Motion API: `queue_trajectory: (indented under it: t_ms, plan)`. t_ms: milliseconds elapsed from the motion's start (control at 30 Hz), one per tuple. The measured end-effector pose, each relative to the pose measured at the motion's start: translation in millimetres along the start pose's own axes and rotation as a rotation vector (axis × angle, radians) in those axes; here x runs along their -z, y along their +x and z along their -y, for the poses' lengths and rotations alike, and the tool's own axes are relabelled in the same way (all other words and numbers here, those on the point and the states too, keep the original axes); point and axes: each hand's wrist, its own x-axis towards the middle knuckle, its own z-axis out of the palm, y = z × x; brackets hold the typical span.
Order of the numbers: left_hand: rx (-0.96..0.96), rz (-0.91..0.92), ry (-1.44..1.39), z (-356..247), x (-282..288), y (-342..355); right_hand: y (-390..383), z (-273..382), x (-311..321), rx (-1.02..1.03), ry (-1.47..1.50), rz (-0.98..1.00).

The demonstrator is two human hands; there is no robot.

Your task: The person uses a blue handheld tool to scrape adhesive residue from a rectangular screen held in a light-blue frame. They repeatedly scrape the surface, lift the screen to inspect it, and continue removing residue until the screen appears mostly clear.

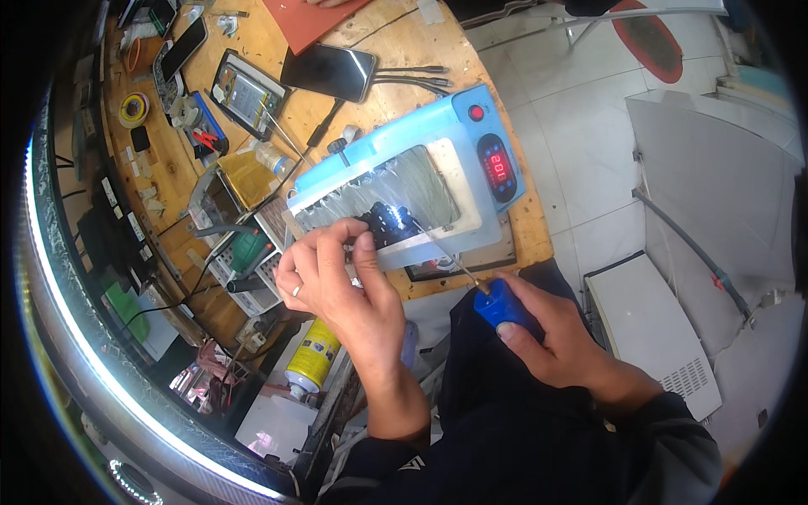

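A light-blue heating plate machine (383,139) with a red-lit display lies across the bench. A thin panel (412,181) with a grey-green, streaked surface rests on its bed. Black crumpled residue (389,225) has gathered near the panel's near edge. My left hand (341,273) is bent at that edge, thumb and index finger closed beside the residue; what they pinch is hidden. My right hand (547,337) grips the blue handle of a scraping tool (495,305). Its thin metal shaft slants up and left, with the tip at the residue.
Beyond the machine lie a dark phone (330,71), several black cables (412,77) and an opened phone (248,93). Left of my left hand stands a white basket (257,269) with tools. A yellow spray can (313,358) sits below. Another person's hand (324,2) shows at the top.
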Motion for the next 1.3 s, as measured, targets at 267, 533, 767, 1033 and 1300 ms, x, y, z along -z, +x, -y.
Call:
queue_trajectory:
  t_ms: [267, 533, 767, 1033, 1300]
  plan:
    - [0.058, 0.003, 0.033, -12, -12, -2, -3, -3, 0, -0.001, 0.002, -0.017]
    - [0.031, 0.090, -0.021, -4, 2, 2, -4, -4, -5, 0.003, -0.003, -0.025]
    - [0.075, 0.034, 0.024, -18, -10, 0, -6, -5, -4, 0.018, -0.023, -0.017]
    - [0.016, 0.105, -0.032, -4, 6, 0, -9, -2, 6, -0.008, -0.006, -0.028]
    - [0.050, 0.061, 0.078, -21, -13, 4, -9, -3, 9, -0.011, -0.021, -0.027]
